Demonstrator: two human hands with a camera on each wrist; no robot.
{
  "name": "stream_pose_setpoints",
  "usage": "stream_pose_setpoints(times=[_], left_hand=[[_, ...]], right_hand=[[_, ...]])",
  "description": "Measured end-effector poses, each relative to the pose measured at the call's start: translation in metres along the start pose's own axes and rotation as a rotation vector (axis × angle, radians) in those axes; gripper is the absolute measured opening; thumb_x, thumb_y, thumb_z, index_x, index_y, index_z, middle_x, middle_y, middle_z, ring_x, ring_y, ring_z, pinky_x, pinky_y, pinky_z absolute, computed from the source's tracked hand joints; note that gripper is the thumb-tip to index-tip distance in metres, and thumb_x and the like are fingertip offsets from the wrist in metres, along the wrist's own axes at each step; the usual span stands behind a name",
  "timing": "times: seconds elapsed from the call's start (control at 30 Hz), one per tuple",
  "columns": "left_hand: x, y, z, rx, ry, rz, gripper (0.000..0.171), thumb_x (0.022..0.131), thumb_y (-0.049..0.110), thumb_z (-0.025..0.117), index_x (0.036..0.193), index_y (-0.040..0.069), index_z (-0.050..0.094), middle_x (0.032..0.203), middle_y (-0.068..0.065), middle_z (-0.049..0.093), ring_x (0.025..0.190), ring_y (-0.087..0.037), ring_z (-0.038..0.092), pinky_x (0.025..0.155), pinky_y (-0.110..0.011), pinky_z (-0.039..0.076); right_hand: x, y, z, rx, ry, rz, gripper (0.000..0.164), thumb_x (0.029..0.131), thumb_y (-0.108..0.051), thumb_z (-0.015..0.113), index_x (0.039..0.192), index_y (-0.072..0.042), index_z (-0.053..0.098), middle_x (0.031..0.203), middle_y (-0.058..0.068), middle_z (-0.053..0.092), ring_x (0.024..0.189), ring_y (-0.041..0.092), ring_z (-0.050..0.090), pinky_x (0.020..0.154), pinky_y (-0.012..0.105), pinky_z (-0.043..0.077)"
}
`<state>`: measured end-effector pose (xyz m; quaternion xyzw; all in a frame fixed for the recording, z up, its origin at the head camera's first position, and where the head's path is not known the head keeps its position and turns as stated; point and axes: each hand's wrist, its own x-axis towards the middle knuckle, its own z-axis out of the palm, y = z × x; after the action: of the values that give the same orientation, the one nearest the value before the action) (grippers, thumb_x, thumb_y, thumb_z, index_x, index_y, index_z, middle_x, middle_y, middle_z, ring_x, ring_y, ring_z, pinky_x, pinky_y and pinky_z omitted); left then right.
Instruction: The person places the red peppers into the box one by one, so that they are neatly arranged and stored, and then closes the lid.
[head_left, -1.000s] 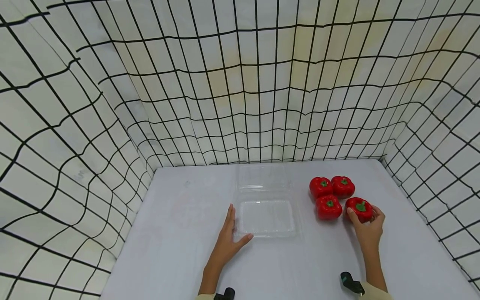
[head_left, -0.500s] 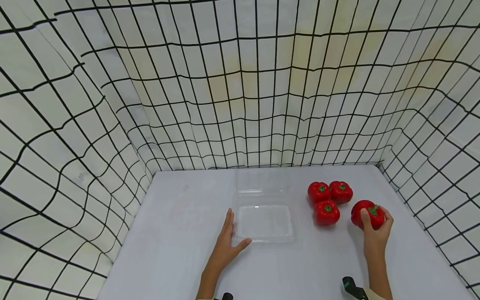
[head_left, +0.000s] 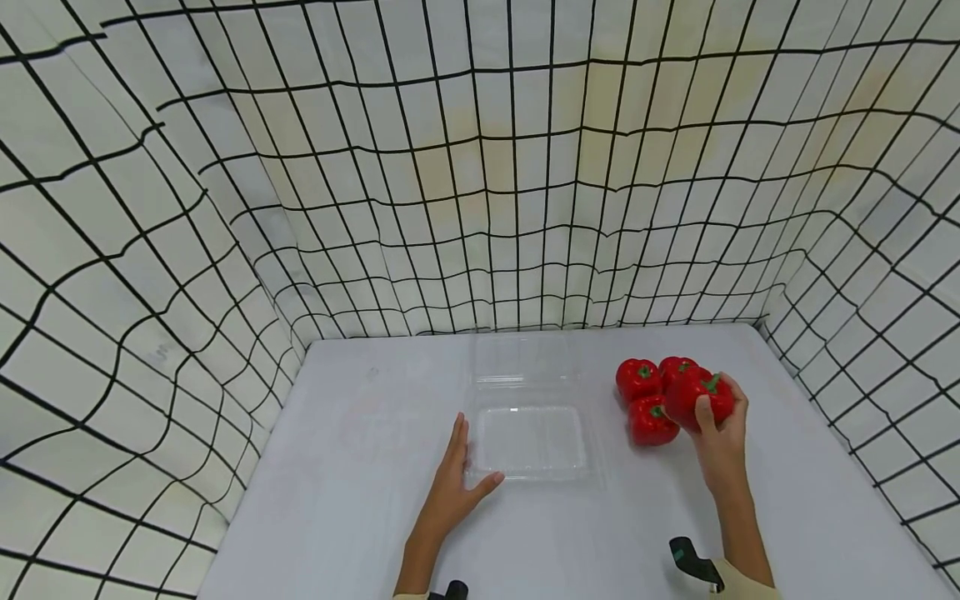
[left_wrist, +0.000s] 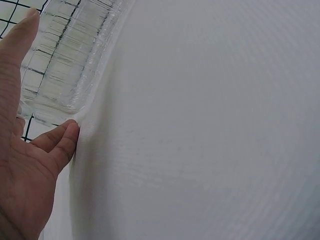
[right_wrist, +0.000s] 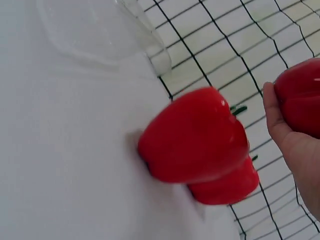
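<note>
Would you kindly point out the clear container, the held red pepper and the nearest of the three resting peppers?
Clear container [head_left: 531,442]: head view, bare floor of its base.
Held red pepper [head_left: 686,402]: head view, its red side.
Nearest resting pepper [head_left: 651,425]: head view, its red side.

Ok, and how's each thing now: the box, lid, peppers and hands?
Clear box: open
Lid: folded back behind the box
Held red pepper: lifted off the table
Other three red peppers: bunched together on the table
Left hand: fingers straight, at the box's edge
Right hand: curled round the held pepper
</note>
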<state>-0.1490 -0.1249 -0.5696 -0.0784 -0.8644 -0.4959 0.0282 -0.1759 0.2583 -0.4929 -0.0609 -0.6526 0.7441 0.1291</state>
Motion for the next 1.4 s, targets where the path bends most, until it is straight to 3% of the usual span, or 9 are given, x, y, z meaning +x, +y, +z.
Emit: stream_pose_setpoints(times=[0.2, 0.43, 0.6, 0.73, 0.93, 1.07, 1.23, 1.4], left_hand=[[0.002, 0.000, 0.000, 0.005, 0.004, 0.003, 0.106, 0.082, 0.046, 0.076, 0.158, 0.018, 0.007, 0.166, -0.005, 0.004, 0.144, -0.035, 0.034, 0.109, -0.046, 0.042], [0.004, 0.004, 0.000, 0.015, 0.004, -0.013, 0.107, 0.081, 0.045, 0.077, 0.158, 0.023, 0.006, 0.166, 0.000, 0.004, 0.145, -0.033, 0.034, 0.111, -0.046, 0.040], [0.003, 0.005, 0.002, 0.013, 0.015, -0.007, 0.107, 0.081, 0.044, 0.077, 0.159, 0.019, 0.008, 0.166, -0.004, 0.007, 0.143, -0.036, 0.036, 0.109, -0.047, 0.041], [0.002, 0.005, 0.003, 0.014, 0.018, -0.006, 0.107, 0.081, 0.043, 0.077, 0.158, 0.017, 0.009, 0.166, -0.005, 0.008, 0.142, -0.037, 0.037, 0.109, -0.047, 0.041], [0.001, 0.004, 0.002, 0.029, 0.006, -0.024, 0.107, 0.081, 0.046, 0.076, 0.159, 0.020, 0.007, 0.166, -0.002, 0.006, 0.144, -0.034, 0.035, 0.110, -0.046, 0.039], [0.001, 0.003, 0.001, 0.032, 0.004, -0.031, 0.106, 0.082, 0.045, 0.076, 0.159, 0.018, 0.009, 0.166, -0.001, 0.007, 0.144, -0.034, 0.034, 0.109, -0.046, 0.040], [-0.001, 0.003, 0.001, 0.025, 0.004, -0.022, 0.104, 0.082, 0.044, 0.076, 0.158, 0.014, 0.011, 0.166, -0.004, 0.010, 0.143, -0.036, 0.035, 0.107, -0.047, 0.042], [-0.001, 0.004, 0.000, 0.026, 0.005, -0.017, 0.104, 0.082, 0.043, 0.076, 0.158, 0.014, 0.011, 0.166, -0.006, 0.011, 0.142, -0.036, 0.038, 0.105, -0.048, 0.043]], right_hand=[[0.001, -0.003, 0.022, -0.029, -0.143, -0.023, 0.076, 0.095, -0.008, 0.060, 0.154, -0.028, 0.017, 0.153, 0.001, 0.026, 0.133, 0.010, 0.031, 0.084, 0.015, 0.056], [0.006, -0.002, 0.050, -0.144, -0.169, 0.091, 0.080, 0.092, -0.016, 0.068, 0.155, -0.023, 0.020, 0.157, 0.007, 0.026, 0.142, 0.024, 0.027, 0.083, 0.011, 0.054], [0.009, 0.005, 0.066, -0.218, -0.197, 0.146, 0.083, 0.089, -0.024, 0.073, 0.154, -0.018, 0.023, 0.157, 0.007, 0.031, 0.145, 0.026, 0.029, 0.091, 0.015, 0.052], [0.009, 0.014, 0.077, -0.275, -0.271, 0.081, 0.083, 0.085, -0.022, 0.076, 0.152, -0.016, 0.028, 0.155, 0.009, 0.035, 0.145, 0.029, 0.031, 0.098, 0.030, 0.051], [0.006, 0.024, 0.097, -0.360, -0.397, 0.008, 0.082, 0.080, -0.019, 0.080, 0.147, -0.012, 0.034, 0.151, 0.014, 0.039, 0.141, 0.038, 0.035, 0.098, 0.050, 0.053], [0.005, 0.031, 0.114, -0.400, -0.475, 0.018, 0.081, 0.078, -0.020, 0.082, 0.146, -0.015, 0.037, 0.149, 0.015, 0.041, 0.140, 0.038, 0.036, 0.102, 0.053, 0.049], [0.003, 0.045, 0.135, -0.467, -0.524, 0.056, 0.080, 0.076, -0.021, 0.084, 0.143, -0.022, 0.040, 0.145, 0.012, 0.046, 0.134, 0.037, 0.042, 0.098, 0.052, 0.053], [0.002, 0.054, 0.154, -0.543, -0.531, 0.029, 0.079, 0.076, -0.019, 0.084, 0.142, -0.013, 0.041, 0.142, 0.014, 0.050, 0.131, 0.036, 0.047, 0.099, 0.053, 0.052]])
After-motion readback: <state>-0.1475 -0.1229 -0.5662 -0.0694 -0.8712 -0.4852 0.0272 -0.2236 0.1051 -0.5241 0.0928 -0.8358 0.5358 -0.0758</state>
